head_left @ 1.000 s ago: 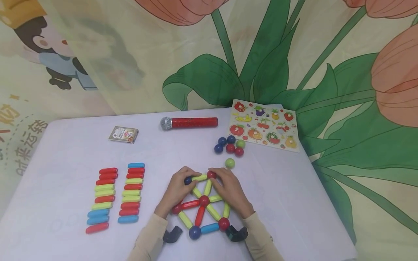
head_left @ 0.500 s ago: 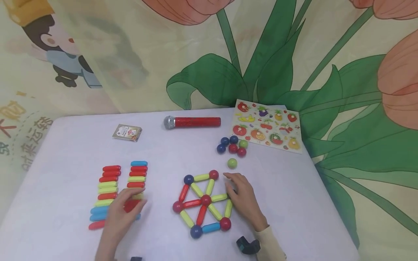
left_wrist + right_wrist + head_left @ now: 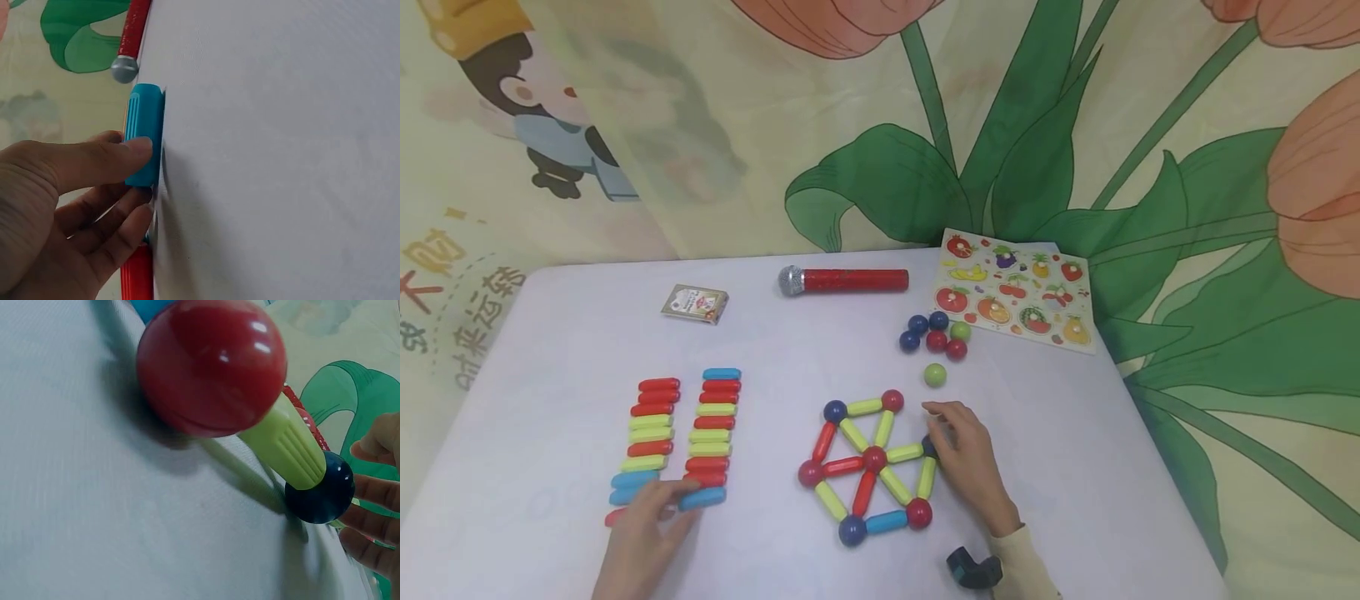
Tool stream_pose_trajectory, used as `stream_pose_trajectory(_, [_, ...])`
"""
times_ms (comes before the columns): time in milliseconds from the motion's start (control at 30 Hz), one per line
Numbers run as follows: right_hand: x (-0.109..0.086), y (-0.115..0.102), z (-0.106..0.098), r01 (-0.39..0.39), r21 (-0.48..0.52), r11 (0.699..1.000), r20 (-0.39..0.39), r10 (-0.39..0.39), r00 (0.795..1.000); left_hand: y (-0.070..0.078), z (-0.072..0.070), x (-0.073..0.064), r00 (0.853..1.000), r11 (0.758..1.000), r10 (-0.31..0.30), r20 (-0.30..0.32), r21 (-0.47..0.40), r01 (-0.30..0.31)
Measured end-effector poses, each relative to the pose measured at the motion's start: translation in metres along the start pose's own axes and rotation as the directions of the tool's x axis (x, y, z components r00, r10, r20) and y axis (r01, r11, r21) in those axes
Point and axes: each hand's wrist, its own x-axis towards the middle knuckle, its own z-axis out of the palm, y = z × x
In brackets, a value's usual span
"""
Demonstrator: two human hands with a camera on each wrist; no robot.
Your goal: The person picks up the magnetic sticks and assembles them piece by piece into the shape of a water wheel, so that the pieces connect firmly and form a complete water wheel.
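At the near end of the right-hand column of rods, my left hand point(image 3: 643, 533) pinches a blue magnetic rod point(image 3: 702, 498) between thumb and fingers. The left wrist view has the thumb lying across this blue rod point(image 3: 144, 125). A flat wheel of rods and balls lies mid-table, with a red ball point(image 3: 875, 459) at its hub. Beside its right side my right hand point(image 3: 972, 467) rests with loosely bent fingers, partly covering a dark blue ball point(image 3: 929, 447). In the right wrist view those fingers are right beside the dark blue ball point(image 3: 320, 487), holding nothing.
Another column of rods point(image 3: 651, 422) lies to the left, its near end partly behind my left hand. Several loose balls point(image 3: 936, 341) sit beyond the wheel, near a fruit picture board point(image 3: 1015, 292). A red microphone point(image 3: 850, 281) and a small card box point(image 3: 695, 303) lie at the back.
My left hand has left the wheel's blue ball, moved left to the rod columns and taken hold of the blue rod. My right hand has let go of the red ball and drawn right.
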Motion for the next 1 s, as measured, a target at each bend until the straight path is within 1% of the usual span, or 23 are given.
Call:
stream_pose_trajectory(100, [-0.002,-0.003,-0.002,-0.006,-0.008,1.0,-0.007,0.006,1.0,0.002,0.0,-0.001,1.0,1.0,0.011,0.014,-0.001,-0.011])
stream_pose_trajectory(133, [-0.003,-0.006,-0.002,0.001,-0.015,1.0,-0.009,-0.001,1.0,0.006,0.0,-0.002,1.0,1.0,0.021,0.007,-0.009,-0.021])
stream_pose_trajectory(167, [-0.004,-0.009,-0.003,0.016,-0.026,1.0,-0.011,-0.017,1.0,0.009,0.0,-0.002,0.998,0.998,0.057,-0.03,-0.028,-0.058])
stream_pose_trajectory(233, [-0.006,-0.016,-0.002,0.066,-0.045,0.997,-0.002,-0.066,0.998,0.022,0.002,0.0,0.989,0.99,0.109,-0.098,-0.077,-0.117])
stream_pose_trajectory(300, [-0.009,-0.025,0.001,0.14,-0.095,0.986,0.016,-0.139,0.99,0.041,0.006,0.008,0.971,0.969,0.176,-0.163,-0.147,-0.2])
stream_pose_trajectory(333, [-0.01,-0.03,0.004,0.177,-0.129,0.976,0.029,-0.174,0.984,0.052,0.01,0.014,0.958,0.952,0.211,-0.193,-0.182,-0.246])
stream_pose_trajectory(367, [-0.011,-0.034,0.007,0.212,-0.164,0.963,0.045,-0.208,0.977,0.062,0.015,0.022,0.944,0.929,0.249,-0.215,-0.223,-0.296])
stream_pose_trajectory(400, [-0.012,-0.039,0.011,0.239,-0.2,0.95,0.068,-0.23,0.971,0.073,0.02,0.03,0.939,0.906,0.274,-0.208,-0.272,-0.325])
stream_pose_trajectory(467, [-0.014,-0.048,0.019,0.273,-0.287,0.918,0.123,-0.248,0.961,0.093,0.032,0.048,0.917,0.849,0.348,-0.196,-0.349,-0.397])
stream_pose_trajectory(567, [-0.017,-0.058,0.029,0.271,-0.393,0.879,0.197,-0.207,0.958,0.118,0.05,0.073,0.876,0.767,0.454,-0.162,-0.429,-0.477])
stream_pose_trajectory(600, [-0.018,-0.06,0.031,0.262,-0.419,0.869,0.215,-0.186,0.959,0.125,0.054,0.079,0.864,0.749,0.481,-0.147,-0.444,-0.492])
stream_pose_trajectory(633, [-0.018,-0.061,0.033,0.252,-0.436,0.864,0.226,-0.166,0.96,0.13,0.058,0.084,0.856,0.741,0.498,-0.136,-0.447,-0.502])
stream_pose_trajectory(667, [-0.019,-0.062,0.034,0.244,-0.449,0.86,0.228,-0.154,0.961,0.134,0.062,0.087,0.85,0.734,0.511,-0.13,-0.447,-0.51])
stream_pose_trajectory(733, [-0.02,-0.062,0.035,0.231,-0.466,0.854,0.217,-0.143,0.966,0.137,0.067,0.09,0.848,0.739,0.515,-0.121,-0.439,-0.511])
stream_pose_trajectory(800, [-0.021,-0.061,0.035,0.229,-0.473,0.851,0.192,-0.154,0.969,0.135,0.068,0.087,0.856,0.752,0.501,-0.127,-0.425,-0.503])
stream_pose_trajectory(867, [-0.021,-0.059,0.034,0.232,-0.478,0.847,0.166,-0.172,0.971,0.131,0.067,0.082,0.861,0.768,0.488,-0.14,-0.401,-0.5])
stream_pose_trajectory(933, [-0.021,-0.057,0.032,0.23,-0.474,0.85,0.152,-0.178,0.972,0.124,0.065,0.074,0.877,0.788,0.463,-0.132,-0.392,-0.475])
stream_pose_trajectory(1000, [-0.022,-0.054,0.029,0.23,-0.464,0.856,0.16,-0.174,0.972,0.117,0.061,0.064,0.895,0.808,0.434,-0.106,-0.393,-0.438])
